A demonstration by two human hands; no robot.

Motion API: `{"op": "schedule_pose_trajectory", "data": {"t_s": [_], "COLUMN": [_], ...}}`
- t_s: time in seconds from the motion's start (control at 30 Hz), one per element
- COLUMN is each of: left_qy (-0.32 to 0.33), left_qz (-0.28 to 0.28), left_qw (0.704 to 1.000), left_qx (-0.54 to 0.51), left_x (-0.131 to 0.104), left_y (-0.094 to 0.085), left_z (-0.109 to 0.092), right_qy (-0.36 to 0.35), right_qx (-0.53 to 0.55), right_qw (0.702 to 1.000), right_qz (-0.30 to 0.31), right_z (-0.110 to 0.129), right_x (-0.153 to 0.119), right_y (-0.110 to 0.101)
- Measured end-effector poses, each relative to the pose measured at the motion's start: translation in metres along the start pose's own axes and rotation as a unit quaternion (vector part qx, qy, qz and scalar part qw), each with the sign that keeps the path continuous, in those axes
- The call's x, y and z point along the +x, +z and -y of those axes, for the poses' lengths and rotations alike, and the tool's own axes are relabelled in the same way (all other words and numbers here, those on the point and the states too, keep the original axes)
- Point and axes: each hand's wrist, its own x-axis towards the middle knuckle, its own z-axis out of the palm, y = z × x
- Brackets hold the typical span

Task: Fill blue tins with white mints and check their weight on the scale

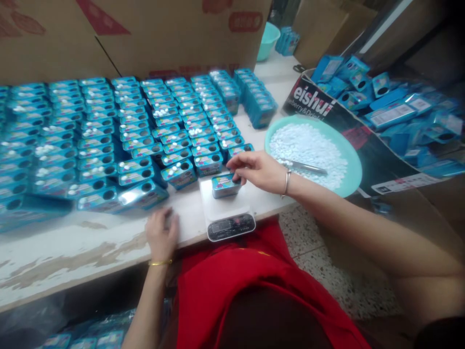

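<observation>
In the head view, the front edge of the table runs under the left hand; a strip of worn white top stretches to that hand's left, and a narrower one separates it from the scale on its right. Rows of blue tins crowd the room ahead of both hands, while a basin of white tablets sits just beyond the right hand. The left hand rests released, loosely curled. The right hand's bent fingers are at the near end of the single tin on the scale; whether they touch or pinch anything, I cannot tell.
</observation>
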Motion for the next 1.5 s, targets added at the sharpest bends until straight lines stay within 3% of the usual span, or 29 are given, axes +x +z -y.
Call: {"op": "schedule_pose_trajectory", "data": {"t_s": [0.2, 0.47, 0.6, 0.7, 0.9, 1.03, 1.13, 1.23, 1.37, 1.5], "left_qy": [0.002, -0.011, -0.013, -0.017, -0.016, 0.002, 0.04, 0.104, 0.162, 0.184], "left_qz": [0.001, 0.006, 0.011, 0.016, 0.016, 0.005, -0.02, -0.033, -0.017, 0.004], "left_qw": [1.0, 1.0, 1.0, 1.0, 1.0, 1.0, 0.999, 0.993, 0.983, 0.98], "left_qx": [0.002, 0.003, -0.005, -0.007, 0.0, 0.004, -0.008, -0.043, -0.087, -0.078], "left_x": [0.0, -0.001, -0.001, -0.001, -0.001, -0.001, 0.01, 0.033, 0.063, 0.078], "left_y": [0.0, 0.0, 0.0, -0.001, 0.0, -0.002, -0.006, -0.01, -0.009, -0.005], "left_z": [0.001, 0.0, -0.001, -0.002, 0.0, -0.003, -0.02, -0.053, -0.098, -0.119], "right_qy": [-0.049, -0.082, -0.096, -0.092, -0.043, 0.0, 0.006, -0.032, -0.096, -0.145], "right_qx": [-0.027, 0.051, 0.096, 0.136, 0.128, 0.151, 0.169, 0.16, 0.126, 0.052], "right_qw": [0.998, 0.994, 0.986, 0.974, 0.949, 0.928, 0.929, 0.939, 0.957, 0.967], "right_qz": [-0.03, -0.051, -0.093, -0.157, -0.286, -0.341, -0.33, -0.303, -0.242, -0.204], "right_z": [-0.007, -0.004, 0.001, 0.0, -0.038, -0.067, -0.07, -0.058, -0.035, -0.025], "right_x": [0.0, 0.001, -0.007, -0.017, -0.048, -0.066, -0.07, -0.062, -0.035, -0.008], "right_y": [0.003, 0.003, -0.007, -0.025, -0.068, -0.074, -0.062, -0.043, -0.011, 0.008]}}
